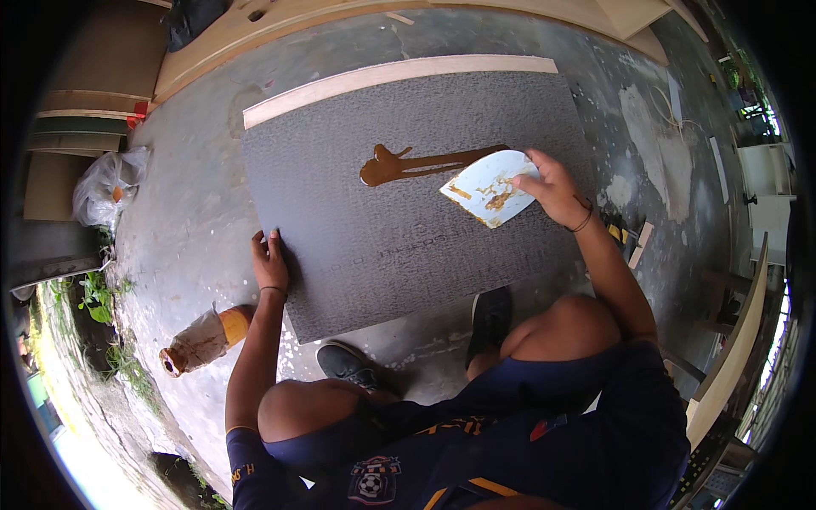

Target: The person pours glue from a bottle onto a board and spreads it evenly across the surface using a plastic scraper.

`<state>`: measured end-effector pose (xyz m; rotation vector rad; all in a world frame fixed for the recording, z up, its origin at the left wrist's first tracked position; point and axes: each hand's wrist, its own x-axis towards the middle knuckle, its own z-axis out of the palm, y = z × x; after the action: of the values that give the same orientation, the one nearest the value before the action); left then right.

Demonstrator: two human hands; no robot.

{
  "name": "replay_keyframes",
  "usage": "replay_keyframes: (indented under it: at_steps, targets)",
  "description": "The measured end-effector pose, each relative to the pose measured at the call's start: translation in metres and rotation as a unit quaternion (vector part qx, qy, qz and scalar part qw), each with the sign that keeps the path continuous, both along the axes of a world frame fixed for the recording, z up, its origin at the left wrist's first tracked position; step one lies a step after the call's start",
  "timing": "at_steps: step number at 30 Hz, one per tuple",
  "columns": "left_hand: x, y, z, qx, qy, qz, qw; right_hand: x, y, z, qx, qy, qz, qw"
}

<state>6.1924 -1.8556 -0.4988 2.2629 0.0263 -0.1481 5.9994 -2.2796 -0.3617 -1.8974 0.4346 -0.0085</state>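
A dark grey textured board (340, 229) lies flat in front of me, with a pale wooden strip (399, 78) along its far edge. Brown glue (387, 168) is poured across its upper middle in a puddle with a long trail to the right. My right hand (552, 189) grips a pale, fan-shaped spreader (489, 191) smeared with brown, held over the right end of the trail. Whether its edge touches the board I cannot tell. My left hand (269, 262) rests at the board's left edge, fingers apart, holding nothing.
A stained bottle (204, 340) lies on the concrete floor (187, 229) left of my left forearm. A clear plastic bag (110, 187) sits by stacked panels (98, 68) at far left. Wooden boards line the back and right. My shoes (348, 364) are at the board's near edge.
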Motion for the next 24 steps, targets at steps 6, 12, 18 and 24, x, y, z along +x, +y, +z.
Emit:
replay_keyframes:
  at_steps: [6, 12, 18, 24]
  targets:
    - [0.03, -0.016, -0.001, 0.024, 0.003, 0.022, 0.999, 0.023, -0.007, 0.012, 0.279, -0.004, -0.086, 0.956]
    - [0.03, -0.026, 0.004, 0.042, -0.014, 0.043, 0.998, 0.054, 0.004, 0.029, -0.119, 0.003, 0.101, 0.988]
    - [0.035, -0.021, 0.007, 0.079, 0.01, 0.03, 0.996, 0.116, 0.02, 0.015, -0.473, -0.093, 0.384, 0.788]
    - [0.038, -0.022, -0.003, 0.072, 0.019, 0.022, 0.997, 0.166, 0.013, -0.002, -0.467, -0.086, 0.505, 0.721]
